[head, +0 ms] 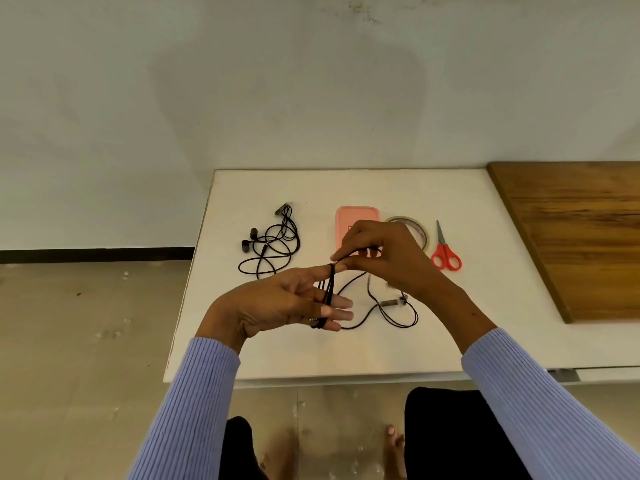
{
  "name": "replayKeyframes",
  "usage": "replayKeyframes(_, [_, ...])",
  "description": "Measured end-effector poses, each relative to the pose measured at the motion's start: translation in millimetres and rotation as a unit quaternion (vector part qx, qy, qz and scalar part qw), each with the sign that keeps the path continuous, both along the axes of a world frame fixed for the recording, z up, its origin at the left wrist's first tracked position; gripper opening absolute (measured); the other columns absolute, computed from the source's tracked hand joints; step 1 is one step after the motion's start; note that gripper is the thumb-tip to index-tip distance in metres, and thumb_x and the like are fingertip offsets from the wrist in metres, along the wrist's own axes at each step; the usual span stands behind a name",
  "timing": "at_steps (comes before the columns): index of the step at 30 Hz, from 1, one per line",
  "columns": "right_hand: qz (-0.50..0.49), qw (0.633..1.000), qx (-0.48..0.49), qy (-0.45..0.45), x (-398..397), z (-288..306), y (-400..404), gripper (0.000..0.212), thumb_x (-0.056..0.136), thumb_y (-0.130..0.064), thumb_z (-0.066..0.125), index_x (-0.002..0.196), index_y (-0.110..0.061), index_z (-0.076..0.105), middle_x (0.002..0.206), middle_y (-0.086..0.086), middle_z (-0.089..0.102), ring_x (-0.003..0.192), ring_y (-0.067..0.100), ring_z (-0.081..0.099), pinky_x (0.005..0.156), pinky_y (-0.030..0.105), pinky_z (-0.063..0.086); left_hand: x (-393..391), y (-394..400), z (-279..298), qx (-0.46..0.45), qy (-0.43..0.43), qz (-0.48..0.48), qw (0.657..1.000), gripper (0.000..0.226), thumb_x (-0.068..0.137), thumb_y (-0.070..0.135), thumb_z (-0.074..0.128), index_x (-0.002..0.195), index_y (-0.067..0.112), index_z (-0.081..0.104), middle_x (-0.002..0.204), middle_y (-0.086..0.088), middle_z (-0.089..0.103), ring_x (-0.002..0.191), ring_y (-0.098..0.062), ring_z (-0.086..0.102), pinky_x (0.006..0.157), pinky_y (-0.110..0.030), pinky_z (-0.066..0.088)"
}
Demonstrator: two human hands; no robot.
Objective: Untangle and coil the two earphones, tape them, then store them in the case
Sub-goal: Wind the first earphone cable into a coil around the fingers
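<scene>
One black earphone cable [381, 308] is partly wound in loops around the straight fingers of my left hand [277, 303], held above the white table [346, 355]. My right hand [384, 258] pinches the cable just above those fingertips; the rest of the cable trails in loose curves on the table below. The second black earphone [273, 242] lies in a loose tangle at the table's left, its two earbuds at the left side. The pink case [353, 220] lies behind my right hand, partly hidden. A roll of clear tape [420, 230] sits right of the case.
Red-handled scissors [445, 252] lie right of the tape. A brown wooden board [581, 233] covers the table's right side. The table's left and front edges drop to a tiled floor; my knees and feet show below the front edge.
</scene>
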State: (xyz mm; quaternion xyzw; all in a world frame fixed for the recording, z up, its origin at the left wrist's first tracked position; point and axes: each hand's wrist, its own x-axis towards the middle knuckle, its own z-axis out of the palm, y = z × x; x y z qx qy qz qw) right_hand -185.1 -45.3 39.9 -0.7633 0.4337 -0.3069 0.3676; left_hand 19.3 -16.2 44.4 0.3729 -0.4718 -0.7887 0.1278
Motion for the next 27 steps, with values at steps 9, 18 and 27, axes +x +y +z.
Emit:
replayKeyframes(9, [-0.052, 0.994, 0.065, -0.077, -9, 5, -5, 0.015, 0.072, -0.012, 0.077, 0.082, -0.023, 0.075, 0.074, -0.012, 0.069, 0.075, 0.008, 0.061, 0.063, 0.019, 0.046, 3, 0, 6, 0.004, 0.129, -0.045, 0.991, 0.062, 0.090, -0.011, 0.042, 0.143, 0.017, 0.029, 0.128, -0.024, 0.056, 0.119, -0.035, 0.055, 0.089, -0.032, 0.050])
replayKeyframes(18, [-0.049, 0.992, 0.086, -0.075, -6, 7, -2, 0.014, 0.076, -0.011, 0.073, 0.082, -0.025, 0.074, 0.081, -0.004, 0.071, 0.076, 0.018, 0.061, 0.069, 0.016, 0.046, 2, 0, 9, -0.003, 0.164, -0.069, 0.984, 0.060, 0.091, -0.011, 0.039, 0.143, 0.018, 0.030, 0.129, -0.026, 0.055, 0.120, -0.036, 0.055, 0.090, -0.030, 0.050])
replayKeyframes(27, [-0.050, 0.979, 0.175, -0.091, 14, 4, 7, 0.028, 0.086, 0.008, 0.049, 0.083, -0.012, 0.069, 0.063, 0.007, 0.063, 0.057, 0.013, 0.050, 0.053, 0.021, 0.040, -6, -2, 15, 0.005, 0.256, 0.115, 0.960, 0.049, 0.087, -0.008, 0.038, 0.134, 0.004, 0.037, 0.122, -0.025, 0.060, 0.114, -0.033, 0.060, 0.085, -0.030, 0.054])
